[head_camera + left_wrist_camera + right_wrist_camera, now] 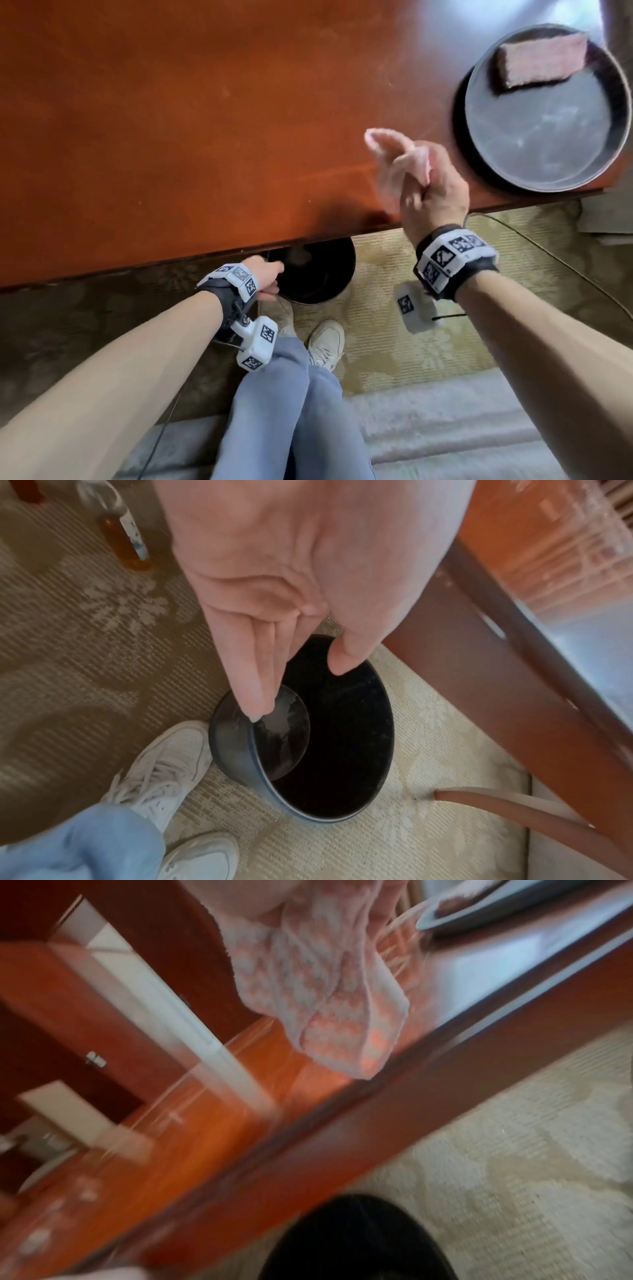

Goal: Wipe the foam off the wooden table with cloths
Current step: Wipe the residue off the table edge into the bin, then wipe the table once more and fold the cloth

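Note:
The glossy reddish wooden table (171, 120) fills the upper head view, with only faint streaks near its front edge. My right hand (411, 171) is blurred just above that edge and grips a pink-and-white patterned cloth (325, 1001), which hangs from it over the tabletop. Below the edge, my left hand (270, 277) reaches to a black round bin (318, 274) on the carpet. In the left wrist view its fingers (253, 696) are straight and touch the bin (342, 750) at the rim, with the thumb apart over the opening.
A round grey plate (548, 130) holds a folded pinkish-brown cloth (541, 61) at the table's right corner. My legs and white shoes (325, 342) are under the table beside the bin. A bottle (123, 539) stands on the carpet, and a cable (548, 253) runs across it.

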`<state>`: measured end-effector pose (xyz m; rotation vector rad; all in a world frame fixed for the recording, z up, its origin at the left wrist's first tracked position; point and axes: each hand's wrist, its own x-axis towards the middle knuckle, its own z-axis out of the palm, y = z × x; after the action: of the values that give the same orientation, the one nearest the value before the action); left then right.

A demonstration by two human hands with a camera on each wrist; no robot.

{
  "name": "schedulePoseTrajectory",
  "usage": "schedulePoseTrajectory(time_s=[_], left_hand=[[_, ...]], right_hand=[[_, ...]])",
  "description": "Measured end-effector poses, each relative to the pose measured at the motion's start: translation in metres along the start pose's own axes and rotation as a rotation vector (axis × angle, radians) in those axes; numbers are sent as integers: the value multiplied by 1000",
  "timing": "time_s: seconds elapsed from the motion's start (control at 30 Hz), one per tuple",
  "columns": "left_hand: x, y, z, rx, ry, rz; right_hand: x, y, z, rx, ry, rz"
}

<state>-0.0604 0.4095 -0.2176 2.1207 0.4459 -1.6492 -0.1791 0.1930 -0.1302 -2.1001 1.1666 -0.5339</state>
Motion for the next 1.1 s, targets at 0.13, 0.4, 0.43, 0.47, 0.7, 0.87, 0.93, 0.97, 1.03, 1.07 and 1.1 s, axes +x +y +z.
schedulePoseTrajectory(time_s=[0.13,0.4,0.43,0.47,0.7,0.87,0.93,0.97,1.03,1.07,1.1], left_hand=[[-16,2,-1,-22,-40,13],[-44,-3,-11,-50,-110,10],[-48,-4,-11,-69,-115,14],[-53,-4,-10,-76,-118,25],[-79,0,-23,-87,-103,97],[-95,20,-34,-314,-54,142],[-102,34,-38,-360,-54,181],[-107,40,-40,-374,-61,202],[-113,56,-44,-371,-85,256],[-115,66,-46,-361,-100,282],[-119,77,-49,-349,-112,301]], right_hand=[[47,16,6,-185,-97,-23],[-34,26,46,-516,-674,-303],[-54,22,49,-448,-727,-374],[-73,19,53,-377,-785,-435],[-115,-14,58,-19,-958,-94],[-75,-30,48,7,-857,-55],[-51,-36,45,-58,-834,-66],[-39,-38,44,-90,-826,-64],[-14,-43,45,-117,-800,-29],[-1,-46,46,-116,-779,-16],[13,-48,46,-104,-747,-4]])
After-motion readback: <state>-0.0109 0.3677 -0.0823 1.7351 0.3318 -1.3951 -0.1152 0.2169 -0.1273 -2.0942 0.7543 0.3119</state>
